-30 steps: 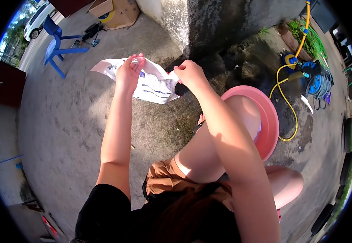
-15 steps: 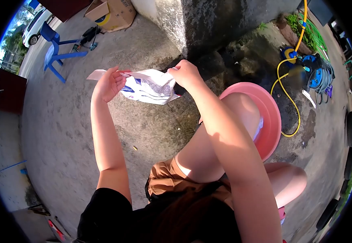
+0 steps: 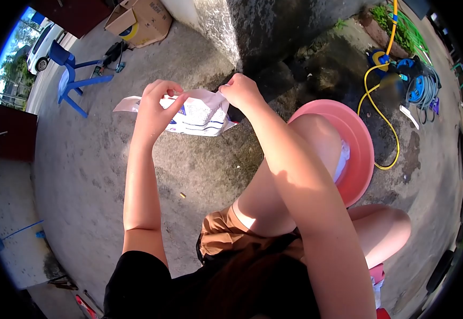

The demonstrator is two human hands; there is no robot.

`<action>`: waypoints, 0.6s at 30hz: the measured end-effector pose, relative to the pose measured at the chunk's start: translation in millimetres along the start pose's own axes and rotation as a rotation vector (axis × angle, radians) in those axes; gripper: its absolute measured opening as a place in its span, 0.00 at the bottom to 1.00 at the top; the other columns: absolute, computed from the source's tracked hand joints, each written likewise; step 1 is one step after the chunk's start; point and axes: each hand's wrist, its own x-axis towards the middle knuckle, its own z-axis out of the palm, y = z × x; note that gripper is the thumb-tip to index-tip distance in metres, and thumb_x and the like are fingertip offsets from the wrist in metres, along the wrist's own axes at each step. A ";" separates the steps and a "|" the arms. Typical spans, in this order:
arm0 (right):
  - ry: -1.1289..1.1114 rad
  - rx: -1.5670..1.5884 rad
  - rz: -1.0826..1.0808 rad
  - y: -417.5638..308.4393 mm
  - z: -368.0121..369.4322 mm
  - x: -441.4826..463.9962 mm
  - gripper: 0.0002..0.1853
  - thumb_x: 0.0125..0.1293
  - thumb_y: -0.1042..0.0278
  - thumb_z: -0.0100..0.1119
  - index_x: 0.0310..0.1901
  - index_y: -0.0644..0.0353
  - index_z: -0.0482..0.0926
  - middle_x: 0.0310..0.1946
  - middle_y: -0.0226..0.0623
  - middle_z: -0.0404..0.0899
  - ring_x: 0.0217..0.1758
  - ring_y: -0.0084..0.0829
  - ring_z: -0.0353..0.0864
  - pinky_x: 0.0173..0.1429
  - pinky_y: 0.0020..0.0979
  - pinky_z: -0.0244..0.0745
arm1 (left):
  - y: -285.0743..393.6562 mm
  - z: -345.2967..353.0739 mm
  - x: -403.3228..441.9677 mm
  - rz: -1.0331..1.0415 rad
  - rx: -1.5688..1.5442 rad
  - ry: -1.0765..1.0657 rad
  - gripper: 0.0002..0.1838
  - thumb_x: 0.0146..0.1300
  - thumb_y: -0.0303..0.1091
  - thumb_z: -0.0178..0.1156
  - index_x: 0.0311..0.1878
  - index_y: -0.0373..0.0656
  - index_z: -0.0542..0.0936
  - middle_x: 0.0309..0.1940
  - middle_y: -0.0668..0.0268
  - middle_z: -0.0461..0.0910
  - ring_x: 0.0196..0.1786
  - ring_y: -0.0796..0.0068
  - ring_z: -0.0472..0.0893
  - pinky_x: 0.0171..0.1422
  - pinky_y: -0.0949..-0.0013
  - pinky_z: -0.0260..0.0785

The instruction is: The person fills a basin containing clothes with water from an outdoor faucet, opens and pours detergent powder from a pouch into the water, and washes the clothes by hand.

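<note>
Head view shows me the right grip [image 3: 242, 94] pinched on the white bag's top edge, presumably to keep its rim raised. The left grip [image 3: 158, 105] curls at that edge; whether it pinches, I cannot tell. The white bag [image 3: 202, 118] sits between the 2 hands, well apart from the pink basin [image 3: 368, 146].

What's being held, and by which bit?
A white printed bag: the right hand pinches its upper corner. Whether the left hand grips its top edge is unclear.
</note>
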 end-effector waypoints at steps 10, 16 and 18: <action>-0.027 0.019 -0.013 7.4 -0.1 3.7 0.18 0.49 0.62 0.61 0.39 0.66 0.78 0.40 0.50 0.79 0.46 0.43 0.79 0.49 0.35 0.74 | 12.0 48.8 40.5 0.285 0.501 -0.457 0.15 0.46 0.41 0.65 0.38 0.47 0.81 0.33 0.67 0.78 0.47 0.66 0.73 0.56 0.62 0.61; -0.108 0.022 0.073 7.3 3.2 8.7 0.16 0.52 0.56 0.62 0.33 0.63 0.79 0.31 0.45 0.81 0.33 0.33 0.81 0.39 0.31 0.75 | -3.3 64.5 47.6 0.261 0.319 -0.589 0.13 0.45 0.42 0.63 0.30 0.43 0.82 0.32 0.64 0.78 0.46 0.64 0.74 0.54 0.59 0.62; -0.129 0.025 0.100 8.8 3.1 10.8 0.15 0.53 0.57 0.61 0.33 0.62 0.78 0.29 0.44 0.80 0.29 0.32 0.81 0.36 0.31 0.75 | -4.6 65.4 49.2 0.288 0.260 -0.582 0.12 0.45 0.40 0.64 0.29 0.41 0.82 0.30 0.63 0.77 0.43 0.63 0.74 0.51 0.60 0.63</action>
